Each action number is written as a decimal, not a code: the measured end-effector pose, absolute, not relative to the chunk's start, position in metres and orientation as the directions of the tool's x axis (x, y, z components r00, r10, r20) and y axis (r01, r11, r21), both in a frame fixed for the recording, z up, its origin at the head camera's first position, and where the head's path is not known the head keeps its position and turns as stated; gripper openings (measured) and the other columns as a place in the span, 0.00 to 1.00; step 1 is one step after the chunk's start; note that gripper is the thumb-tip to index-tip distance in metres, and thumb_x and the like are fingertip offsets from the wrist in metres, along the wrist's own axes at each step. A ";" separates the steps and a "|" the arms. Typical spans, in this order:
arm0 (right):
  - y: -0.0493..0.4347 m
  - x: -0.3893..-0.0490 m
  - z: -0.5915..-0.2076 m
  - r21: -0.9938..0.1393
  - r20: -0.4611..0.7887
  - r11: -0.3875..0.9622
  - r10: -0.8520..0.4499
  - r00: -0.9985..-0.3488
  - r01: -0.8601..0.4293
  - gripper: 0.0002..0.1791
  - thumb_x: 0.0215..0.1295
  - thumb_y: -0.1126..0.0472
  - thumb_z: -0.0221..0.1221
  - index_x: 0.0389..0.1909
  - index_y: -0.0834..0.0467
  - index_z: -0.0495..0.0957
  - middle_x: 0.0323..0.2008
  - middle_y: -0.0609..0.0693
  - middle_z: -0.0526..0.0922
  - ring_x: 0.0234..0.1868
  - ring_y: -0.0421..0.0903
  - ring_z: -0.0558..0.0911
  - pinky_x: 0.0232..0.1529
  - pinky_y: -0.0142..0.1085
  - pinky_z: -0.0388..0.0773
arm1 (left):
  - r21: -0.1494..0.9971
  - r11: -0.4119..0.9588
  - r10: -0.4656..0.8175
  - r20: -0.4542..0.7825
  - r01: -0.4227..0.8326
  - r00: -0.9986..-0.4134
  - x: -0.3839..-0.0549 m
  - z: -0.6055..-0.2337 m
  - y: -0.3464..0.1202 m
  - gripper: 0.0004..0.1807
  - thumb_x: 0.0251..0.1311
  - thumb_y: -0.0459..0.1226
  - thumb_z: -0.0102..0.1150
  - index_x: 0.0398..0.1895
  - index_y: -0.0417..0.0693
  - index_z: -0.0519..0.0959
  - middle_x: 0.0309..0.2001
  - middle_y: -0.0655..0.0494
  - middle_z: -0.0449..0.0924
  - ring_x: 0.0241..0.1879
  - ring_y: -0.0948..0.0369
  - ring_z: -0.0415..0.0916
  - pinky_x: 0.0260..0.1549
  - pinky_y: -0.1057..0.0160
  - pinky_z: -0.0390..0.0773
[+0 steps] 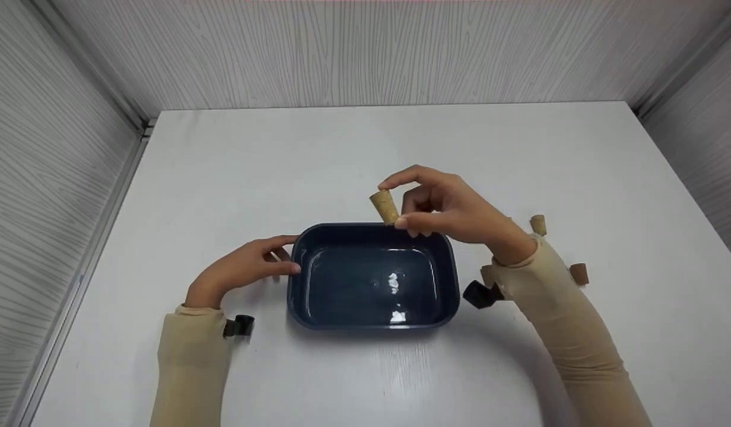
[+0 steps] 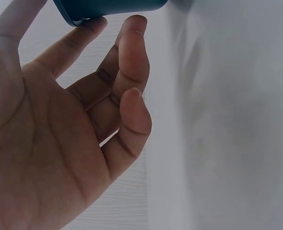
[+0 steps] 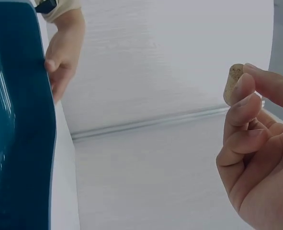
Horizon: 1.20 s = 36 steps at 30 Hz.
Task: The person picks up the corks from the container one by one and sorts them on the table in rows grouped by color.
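Observation:
A dark blue rectangular tub (image 1: 371, 284) stands on the white table, its inside bare. Above its far rim, toward the right, my right hand (image 1: 448, 204) pinches a tapered cork stopper (image 1: 385, 207) by its two ends, between thumb and index finger. The right wrist view also shows this cork (image 3: 233, 84) at the fingertips, the other fingers bent toward the palm. At the tub's left side my left hand (image 1: 250, 264) rests its thumb and index finger against the wall and rim. Its remaining fingers bend loosely, holding nothing, in the left wrist view.
To the right of the tub lie a light cork (image 1: 538, 224), a browner cork (image 1: 579, 274) and another cork (image 1: 488, 274), partly hidden by the right wrist. Pale wood-grain panels (image 1: 377, 53) border the table (image 1: 253, 154) at the back and sides.

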State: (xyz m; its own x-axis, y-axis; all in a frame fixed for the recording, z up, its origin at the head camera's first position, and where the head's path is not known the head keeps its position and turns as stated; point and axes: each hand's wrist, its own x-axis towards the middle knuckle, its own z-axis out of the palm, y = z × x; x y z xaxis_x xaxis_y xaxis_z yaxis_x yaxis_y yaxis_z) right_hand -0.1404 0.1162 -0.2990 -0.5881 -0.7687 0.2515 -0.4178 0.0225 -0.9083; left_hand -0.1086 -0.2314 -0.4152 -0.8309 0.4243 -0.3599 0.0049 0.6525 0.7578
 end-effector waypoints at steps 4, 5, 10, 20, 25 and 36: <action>0.138 -0.144 -0.298 -0.902 0.263 0.046 -0.730 -0.631 -0.429 0.23 0.63 0.72 0.59 0.58 0.69 0.68 0.19 0.42 0.75 0.19 0.41 0.71 0.21 0.32 0.68 | 0.762 0.647 0.435 -0.352 0.016 -0.829 -0.110 -0.413 -0.230 0.37 0.61 0.54 0.60 0.72 0.55 0.63 0.48 0.48 0.79 0.37 0.57 0.78 0.42 0.59 0.73; 0.144 -0.145 -0.298 -0.900 0.263 0.057 -0.720 -0.643 -0.432 0.23 0.63 0.73 0.59 0.59 0.69 0.67 0.19 0.42 0.75 0.19 0.40 0.70 0.21 0.31 0.68 | 0.761 0.648 0.437 -0.351 0.020 -0.828 -0.110 -0.413 -0.230 0.37 0.62 0.54 0.60 0.72 0.55 0.63 0.48 0.48 0.79 0.37 0.57 0.78 0.42 0.59 0.73; 0.171 -0.147 -0.300 -0.892 0.291 0.071 -0.665 -0.688 -0.446 0.23 0.64 0.74 0.57 0.60 0.70 0.66 0.21 0.43 0.76 0.20 0.40 0.72 0.22 0.29 0.69 | 0.753 0.658 0.430 -0.358 0.016 -0.829 -0.107 -0.414 -0.230 0.38 0.61 0.56 0.60 0.72 0.56 0.63 0.48 0.49 0.79 0.39 0.57 0.78 0.44 0.59 0.72; 0.227 -0.148 -0.312 -0.923 0.291 0.069 -0.521 -0.803 -0.379 0.24 0.64 0.75 0.55 0.62 0.67 0.67 0.20 0.44 0.78 0.21 0.38 0.74 0.24 0.26 0.73 | 0.745 0.667 0.418 -0.361 0.012 -0.834 -0.104 -0.415 -0.234 0.39 0.60 0.57 0.60 0.72 0.55 0.62 0.48 0.49 0.78 0.39 0.58 0.78 0.44 0.59 0.72; 0.253 -0.150 -0.321 -0.924 0.311 0.052 -0.473 -0.824 -0.379 0.24 0.64 0.77 0.54 0.62 0.67 0.67 0.21 0.45 0.78 0.22 0.39 0.74 0.24 0.28 0.69 | 0.751 0.660 0.422 -0.359 0.011 -0.832 -0.103 -0.415 -0.235 0.39 0.60 0.56 0.60 0.72 0.55 0.63 0.47 0.49 0.79 0.38 0.58 0.78 0.43 0.59 0.72; 0.303 -0.146 -0.339 -0.934 0.260 0.135 -0.376 -0.889 -0.330 0.25 0.64 0.78 0.53 0.63 0.65 0.68 0.21 0.46 0.77 0.22 0.40 0.71 0.24 0.31 0.65 | 0.767 0.641 0.435 -0.355 0.008 -0.828 -0.103 -0.416 -0.235 0.39 0.61 0.56 0.59 0.73 0.54 0.62 0.47 0.48 0.79 0.38 0.58 0.78 0.43 0.59 0.72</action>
